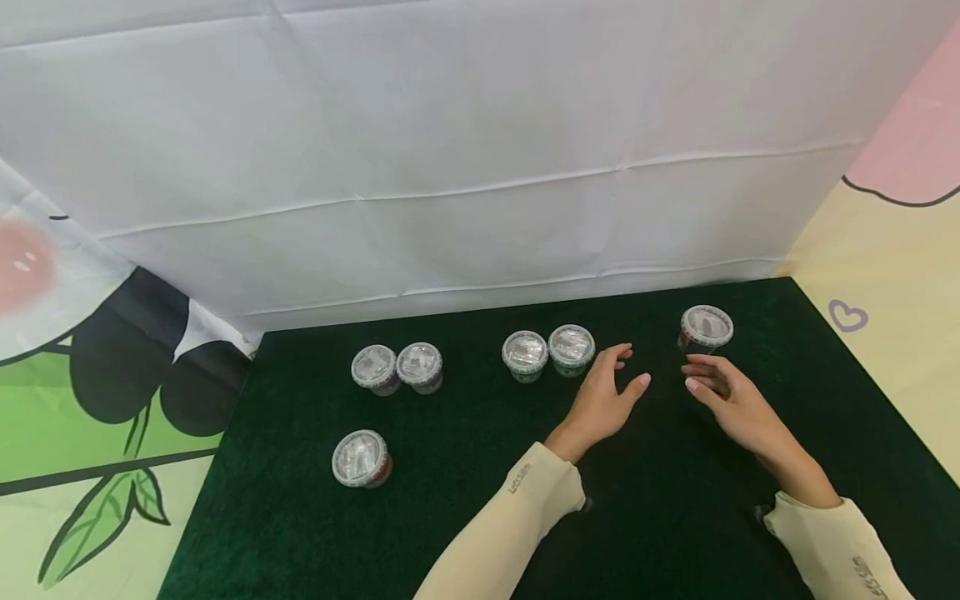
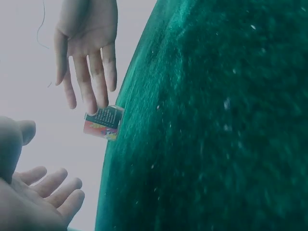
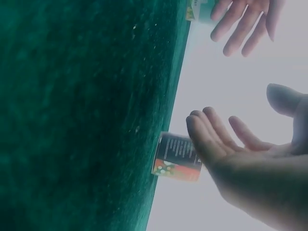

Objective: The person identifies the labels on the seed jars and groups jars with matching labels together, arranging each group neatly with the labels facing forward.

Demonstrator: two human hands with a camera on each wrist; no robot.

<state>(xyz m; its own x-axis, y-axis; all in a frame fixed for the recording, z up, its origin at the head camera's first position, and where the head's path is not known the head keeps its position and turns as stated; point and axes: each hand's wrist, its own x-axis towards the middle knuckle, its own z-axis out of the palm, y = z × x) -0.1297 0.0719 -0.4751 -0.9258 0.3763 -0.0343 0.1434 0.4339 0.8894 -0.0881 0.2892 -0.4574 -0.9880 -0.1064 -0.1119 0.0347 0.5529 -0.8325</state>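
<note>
My left hand (image 1: 600, 402) hovers over the dark green cloth, its fingers loosely bent and holding nothing. Just behind its fingertips stand two lidded tubs side by side, a nearer-to-hand tub (image 1: 572, 350) and a second tub (image 1: 525, 356), both with greenish sides. My right hand (image 1: 731, 404) is raised in front of a lone tub (image 1: 706, 327) at the right, thumb apart from the relaxed fingers, nothing between them. In the right wrist view this lone tub (image 3: 178, 156) shows a dark label above an orange-red band; whether the fingers touch it I cannot tell.
Two more tubs with purplish sides, one (image 1: 373, 369) beside another (image 1: 420, 367), stand at the back left. Closer to the front is a tub (image 1: 362, 458) with a red side. A white curtain (image 1: 450, 242) hangs behind the green-covered table (image 1: 285, 533); printed cloths flank it.
</note>
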